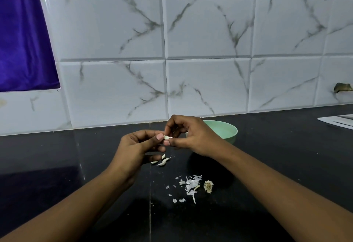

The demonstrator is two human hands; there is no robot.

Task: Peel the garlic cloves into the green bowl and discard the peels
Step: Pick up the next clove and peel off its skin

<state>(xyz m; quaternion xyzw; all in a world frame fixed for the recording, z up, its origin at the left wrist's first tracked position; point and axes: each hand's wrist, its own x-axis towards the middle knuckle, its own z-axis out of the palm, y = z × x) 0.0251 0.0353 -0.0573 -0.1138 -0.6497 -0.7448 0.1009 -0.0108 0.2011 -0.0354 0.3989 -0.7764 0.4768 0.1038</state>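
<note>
Black counter (277,155), pale green bowl (228,129) near the tiled wall (210,31). Our hands meet above the counter, just in front of the bowl. Left hand (133,149) pinches one clove (167,137) between thumb and forefinger, other fingers curled. Right hand (192,136) nips the same clove's far end with thumb and forefinger and hides the bowl's left rim. We cannot tell what the bowl holds. A few loose cloves (162,163) lie under the left hand. Peels (191,183) lie scattered nearer us, root stub (208,186) just beside them.
</note>
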